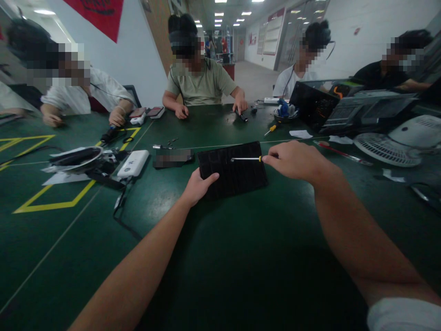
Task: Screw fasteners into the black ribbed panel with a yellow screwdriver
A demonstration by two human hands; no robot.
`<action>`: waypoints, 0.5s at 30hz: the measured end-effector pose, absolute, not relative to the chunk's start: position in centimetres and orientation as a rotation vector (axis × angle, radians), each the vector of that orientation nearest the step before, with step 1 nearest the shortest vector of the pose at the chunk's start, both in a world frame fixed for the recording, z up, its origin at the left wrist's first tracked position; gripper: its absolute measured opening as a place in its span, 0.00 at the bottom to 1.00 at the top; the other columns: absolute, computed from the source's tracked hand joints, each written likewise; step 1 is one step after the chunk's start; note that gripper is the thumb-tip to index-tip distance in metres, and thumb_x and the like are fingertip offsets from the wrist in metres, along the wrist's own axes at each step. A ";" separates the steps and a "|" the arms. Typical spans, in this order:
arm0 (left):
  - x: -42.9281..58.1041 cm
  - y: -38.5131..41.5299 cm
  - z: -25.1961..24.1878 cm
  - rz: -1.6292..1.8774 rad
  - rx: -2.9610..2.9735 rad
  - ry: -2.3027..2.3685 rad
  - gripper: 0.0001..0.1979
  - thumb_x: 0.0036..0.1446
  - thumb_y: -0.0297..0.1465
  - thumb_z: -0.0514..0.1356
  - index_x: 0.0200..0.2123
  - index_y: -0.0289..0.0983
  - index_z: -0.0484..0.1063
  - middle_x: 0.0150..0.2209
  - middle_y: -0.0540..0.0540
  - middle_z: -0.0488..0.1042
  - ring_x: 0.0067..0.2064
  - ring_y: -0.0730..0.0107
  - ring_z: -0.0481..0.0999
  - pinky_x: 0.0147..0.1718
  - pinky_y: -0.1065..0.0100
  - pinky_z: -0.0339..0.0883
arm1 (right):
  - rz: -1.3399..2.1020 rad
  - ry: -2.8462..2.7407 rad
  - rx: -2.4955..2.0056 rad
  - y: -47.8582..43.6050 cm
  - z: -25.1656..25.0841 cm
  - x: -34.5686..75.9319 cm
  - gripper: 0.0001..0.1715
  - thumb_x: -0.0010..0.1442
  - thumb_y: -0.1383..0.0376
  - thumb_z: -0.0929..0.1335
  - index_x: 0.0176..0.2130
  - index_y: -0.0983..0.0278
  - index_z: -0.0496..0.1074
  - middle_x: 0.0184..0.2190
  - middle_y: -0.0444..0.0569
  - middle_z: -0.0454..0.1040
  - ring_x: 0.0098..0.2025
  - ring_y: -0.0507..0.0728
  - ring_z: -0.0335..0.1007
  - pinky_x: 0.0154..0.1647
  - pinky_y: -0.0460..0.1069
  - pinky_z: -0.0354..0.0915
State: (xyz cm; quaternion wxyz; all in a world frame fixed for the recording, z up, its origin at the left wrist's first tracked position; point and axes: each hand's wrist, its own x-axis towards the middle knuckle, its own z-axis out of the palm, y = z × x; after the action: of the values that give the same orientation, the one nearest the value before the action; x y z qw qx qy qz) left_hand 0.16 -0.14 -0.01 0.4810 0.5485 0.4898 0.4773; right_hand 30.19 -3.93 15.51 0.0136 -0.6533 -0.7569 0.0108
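My left hand (200,186) grips the left edge of a flat black rectangular panel (237,177), thumb on top, holding it tilted above the green table (220,257). My right hand (298,161) is closed around the handle of a screwdriver (246,159) with a yellow collar and a thin metal shaft. Its shaft points left across the panel, and a small bit of something shows at the tip, too small to name. Most of the handle is hidden in my fist. Beyond the panel's left corner lies a dark flat piece (172,159), partly blurred out.
On the left are a white power bank (133,164) with a cable and a round metal-rimmed object (77,158). A yellow screwdriver (271,129), a red pen-like tool (344,153) and a white fan (389,146) lie to the right. Several people sit around the table.
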 end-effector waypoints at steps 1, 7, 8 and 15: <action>0.2 -0.1 0.0 1.163 1.335 1.196 0.29 0.53 0.42 0.77 0.55 0.38 0.79 0.57 0.36 0.85 0.61 0.42 0.84 0.66 0.36 0.74 | 0.049 -2.357 -2.046 -3.9 15.5 30.2 0.28 0.75 0.47 0.61 0.42 0.59 0.83 0.44 0.59 0.85 0.45 0.69 0.78 0.39 0.59 0.66; 0.2 -0.4 0.2 1.145 1.324 1.185 0.29 0.54 0.42 0.77 0.56 0.37 0.78 0.58 0.36 0.85 0.61 0.42 0.83 0.65 0.37 0.75 | 0.046 -2.358 -2.072 -3.9 15.2 30.3 0.20 0.68 0.47 0.70 0.49 0.57 0.81 0.44 0.56 0.84 0.45 0.68 0.78 0.38 0.56 0.64; 0.2 -0.4 0.3 1.140 1.326 1.187 0.29 0.54 0.42 0.77 0.56 0.37 0.78 0.58 0.36 0.85 0.61 0.42 0.84 0.65 0.37 0.75 | 0.044 -2.362 -2.064 -3.8 15.1 30.4 0.19 0.68 0.49 0.70 0.48 0.57 0.81 0.44 0.55 0.84 0.44 0.67 0.78 0.37 0.56 0.63; 0.1 -0.4 0.3 1.131 1.349 1.205 0.27 0.55 0.41 0.76 0.56 0.38 0.78 0.57 0.37 0.85 0.60 0.44 0.84 0.65 0.39 0.75 | 0.085 -2.399 -1.882 -3.5 15.3 31.4 0.20 0.70 0.48 0.69 0.45 0.59 0.82 0.41 0.53 0.84 0.42 0.64 0.77 0.40 0.56 0.64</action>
State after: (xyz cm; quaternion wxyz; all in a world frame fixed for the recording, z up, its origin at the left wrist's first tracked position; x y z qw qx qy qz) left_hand 0.10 -0.38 0.33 0.4831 0.5535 0.4948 0.4642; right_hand 31.35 -3.54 15.28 0.0454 -0.6163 -0.7857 0.0280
